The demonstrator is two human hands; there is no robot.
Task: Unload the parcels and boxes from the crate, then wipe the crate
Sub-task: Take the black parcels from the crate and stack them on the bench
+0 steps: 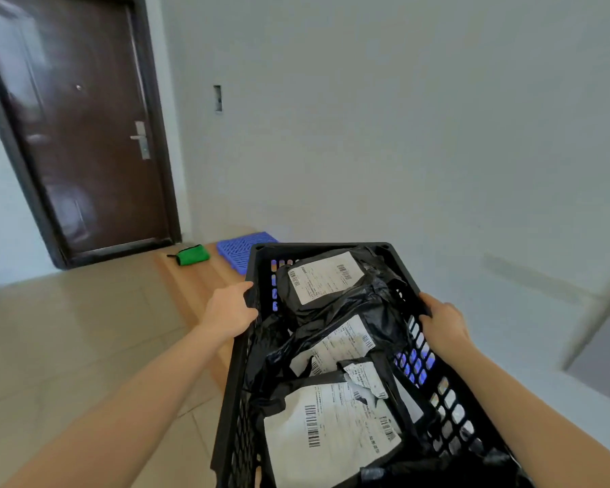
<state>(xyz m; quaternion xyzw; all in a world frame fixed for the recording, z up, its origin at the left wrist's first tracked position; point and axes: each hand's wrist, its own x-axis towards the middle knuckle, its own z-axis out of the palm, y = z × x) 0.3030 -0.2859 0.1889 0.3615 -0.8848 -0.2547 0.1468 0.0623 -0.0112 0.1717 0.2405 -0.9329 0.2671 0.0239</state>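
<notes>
A black plastic crate [317, 246] with latticed walls fills the lower middle of the head view. I hold it up off the floor. My left hand [228, 308] grips its left rim and my right hand [441, 320] grips its right rim. Inside lie several black plastic parcels with white shipping labels: one at the far end [323, 280], one in the middle [342, 341], one nearest me [331, 427]. No boxes show among them.
A blue plastic pallet [238, 248] lies on the floor by the white wall, partly behind the crate. A small green pouch [192, 255] rests on a wooden strip left of it. A dark brown door [81, 135] stands shut at the left. Beige floor tiles spread at lower left.
</notes>
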